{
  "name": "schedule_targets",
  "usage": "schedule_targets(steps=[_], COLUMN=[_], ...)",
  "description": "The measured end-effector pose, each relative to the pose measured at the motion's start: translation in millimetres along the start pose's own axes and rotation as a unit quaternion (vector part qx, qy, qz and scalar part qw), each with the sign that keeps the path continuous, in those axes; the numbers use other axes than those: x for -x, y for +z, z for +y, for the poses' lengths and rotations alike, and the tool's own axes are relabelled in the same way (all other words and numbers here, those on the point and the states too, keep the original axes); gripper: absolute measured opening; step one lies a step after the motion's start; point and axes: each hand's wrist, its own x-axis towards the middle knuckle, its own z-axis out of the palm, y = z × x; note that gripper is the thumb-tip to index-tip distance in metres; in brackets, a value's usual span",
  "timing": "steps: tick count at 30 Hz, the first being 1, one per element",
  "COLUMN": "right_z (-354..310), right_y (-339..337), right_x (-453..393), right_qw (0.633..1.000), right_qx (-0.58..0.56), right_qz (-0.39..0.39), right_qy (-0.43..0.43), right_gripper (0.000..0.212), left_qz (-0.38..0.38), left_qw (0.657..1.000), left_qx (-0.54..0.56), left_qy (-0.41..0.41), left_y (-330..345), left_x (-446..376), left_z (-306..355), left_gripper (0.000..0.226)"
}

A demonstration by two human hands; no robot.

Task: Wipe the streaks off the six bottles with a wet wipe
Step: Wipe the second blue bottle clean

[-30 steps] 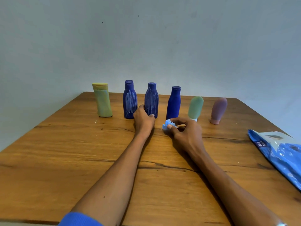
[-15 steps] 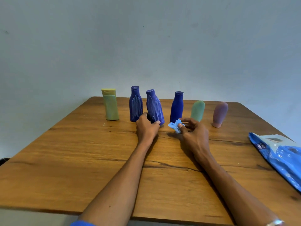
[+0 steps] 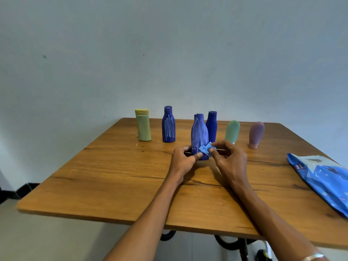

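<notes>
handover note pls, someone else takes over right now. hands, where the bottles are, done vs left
Left hand: grips the base of the streaked blue bottle, pulled forward out of the row, standing on the table.
Right hand: pinches the crumpled blue wet wipe against that bottle's lower right side.
Back row, left to right: yellow-green bottle, second streaked blue bottle, clean-looking blue bottle, green bottle, pink bottle.
Wipes pack at the right edge.
Done: no streaks visible on four bottles.
Left: wipe the held bottle, then the other streaked blue one.
</notes>
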Motion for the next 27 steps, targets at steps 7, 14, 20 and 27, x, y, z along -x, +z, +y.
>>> schedule_targets(steps=[7,14,20,27], right_z=[0,-3,-6,-5], right_y=[-4,-7,-8,-13], right_x=[8,9,11,14], right_qw=[0.997,0.997,0.998,0.991], right_qx=[0.059,0.016,0.008,0.048], right_qz=[-0.048,0.038,0.014,-0.118], right_qy=[-0.028,-0.061,-0.068,-0.028], right_gripper=[0.028,0.020,0.019,0.014], left_qz=[0.000,-0.062,-0.051,0.005], left_qw=[0.998,0.996,0.995,0.992], left_qx=[0.063,0.057,0.076,0.114], left_qy=[-0.020,-0.031,-0.045,-0.051], left_y=[-2,-2,-1,-5], left_x=[7,15,20,18], left_z=[1,3,3,4], left_gripper=[0.026,0.035,0.034,0.033])
